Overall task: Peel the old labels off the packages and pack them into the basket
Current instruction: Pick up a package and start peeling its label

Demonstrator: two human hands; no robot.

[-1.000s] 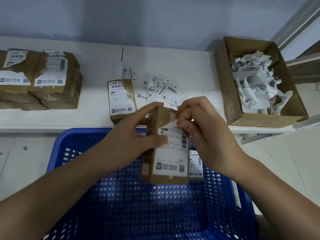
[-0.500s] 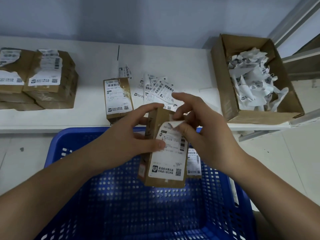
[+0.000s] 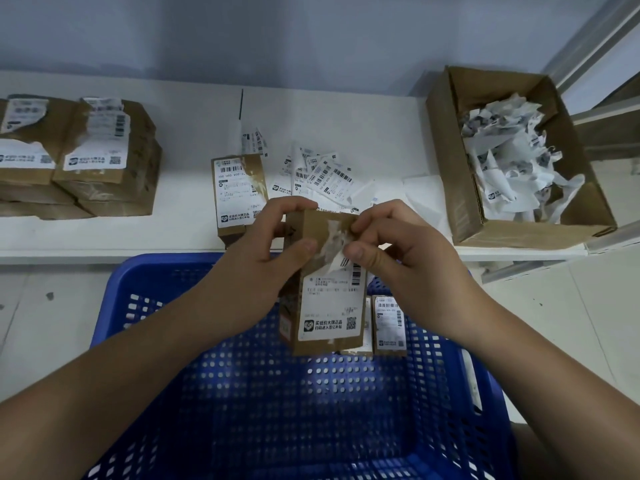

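I hold a small brown cardboard package (image 3: 327,346) upright above the blue plastic basket (image 3: 277,410). My left hand (image 3: 263,268) grips its upper left side, thumb on the front. My right hand (image 3: 398,261) pinches the top edge of the white label (image 3: 332,306) on its front and has it partly peeled down, leaving torn white residue on the cardboard. Another labelled package (image 3: 389,323) stands in the basket against its far right wall, partly hidden by the held one.
On the white shelf (image 3: 346,126) sit a labelled package (image 3: 237,192), a scatter of loose peeled labels (image 3: 322,178), and stacked packages (image 3: 104,157) at the far left. An open cardboard box (image 3: 502,230) of crumpled labels stands at the right.
My right hand has pulled the label's top edge further down the package, baring more cardboard with torn residue. The package has stayed in my left hand over the basket.
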